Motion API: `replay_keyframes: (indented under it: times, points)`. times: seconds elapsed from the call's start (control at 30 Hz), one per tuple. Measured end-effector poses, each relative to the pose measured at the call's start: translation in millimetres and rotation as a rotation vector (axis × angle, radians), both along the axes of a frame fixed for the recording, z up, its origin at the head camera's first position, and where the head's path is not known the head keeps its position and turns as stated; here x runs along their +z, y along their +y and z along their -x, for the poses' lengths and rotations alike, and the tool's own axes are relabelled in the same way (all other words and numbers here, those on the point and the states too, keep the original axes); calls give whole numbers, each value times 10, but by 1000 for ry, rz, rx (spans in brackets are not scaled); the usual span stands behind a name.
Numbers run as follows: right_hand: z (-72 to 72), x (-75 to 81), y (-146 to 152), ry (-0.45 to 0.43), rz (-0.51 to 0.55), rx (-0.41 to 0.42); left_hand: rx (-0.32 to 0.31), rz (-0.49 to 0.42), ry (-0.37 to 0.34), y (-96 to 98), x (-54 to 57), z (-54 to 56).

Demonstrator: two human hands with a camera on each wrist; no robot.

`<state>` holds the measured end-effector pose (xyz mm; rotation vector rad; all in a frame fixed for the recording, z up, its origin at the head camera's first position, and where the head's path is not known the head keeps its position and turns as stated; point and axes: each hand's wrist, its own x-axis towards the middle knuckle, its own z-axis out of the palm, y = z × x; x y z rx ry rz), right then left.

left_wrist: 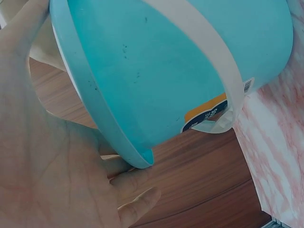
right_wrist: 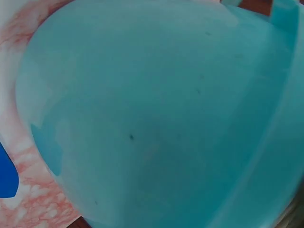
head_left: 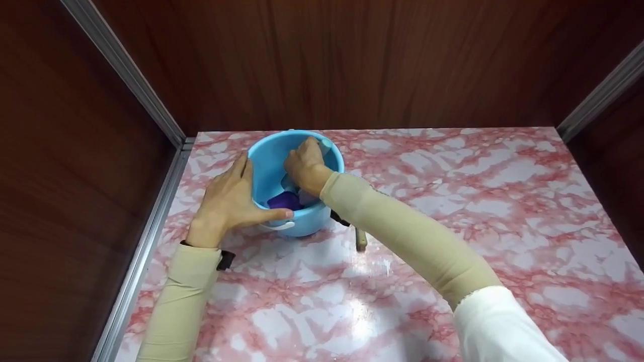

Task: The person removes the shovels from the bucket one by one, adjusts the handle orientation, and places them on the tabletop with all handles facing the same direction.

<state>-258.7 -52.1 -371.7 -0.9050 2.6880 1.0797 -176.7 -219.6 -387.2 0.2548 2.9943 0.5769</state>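
A light-blue bucket (head_left: 314, 223) stands on the marbled surface near the back left. My left hand (head_left: 226, 193) spans its rim, thumb along the front edge and fingers at the left side. In the left wrist view, the fingers of this left hand (left_wrist: 57, 166) sit against the bucket rim (left_wrist: 102, 114). Inside the bucket, my right hand (head_left: 307, 163) has its fingers curled round a light-blue handle (head_left: 326, 145); the handle's lower part is mostly hidden. Below this hand lies a purple object (head_left: 284, 201). The right wrist view is filled by the bucket wall (right_wrist: 142, 109).
A tool with a yellowish handle (head_left: 360, 240) lies right of the bucket, partly under my right forearm. A blue object (right_wrist: 7, 173) shows beside the bucket in the right wrist view. Dark wooden panels (head_left: 352, 65) stand behind and at both sides.
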Motion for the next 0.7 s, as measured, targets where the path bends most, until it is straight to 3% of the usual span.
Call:
replay_keyframes:
  times: [0.43,0.7]
  points:
    - [49,267,226,54,124,-11,-6,1,-7,49,6,46]
    - [56,419,427,57,296,2,5,-30,9,16,15,-4]
